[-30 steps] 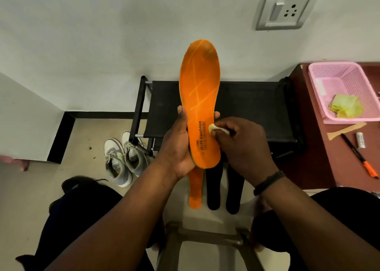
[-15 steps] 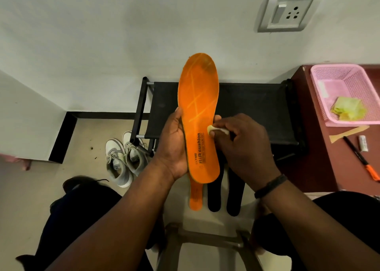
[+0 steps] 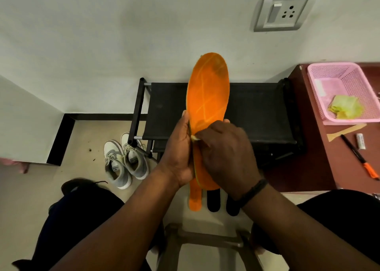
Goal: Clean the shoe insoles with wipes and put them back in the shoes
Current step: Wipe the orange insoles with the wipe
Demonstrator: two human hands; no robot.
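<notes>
One head-worn wide-angle view looks steeply down, close over both forearms, facing the wall

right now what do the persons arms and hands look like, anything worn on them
Both forearms are bare, with no sleeves in view and no gloves on either hand. The right wrist carries a thin black band. The left hand and its wrist show no band, watch or ring. No ring shows on the right hand either, though some fingers are hidden.
</notes>
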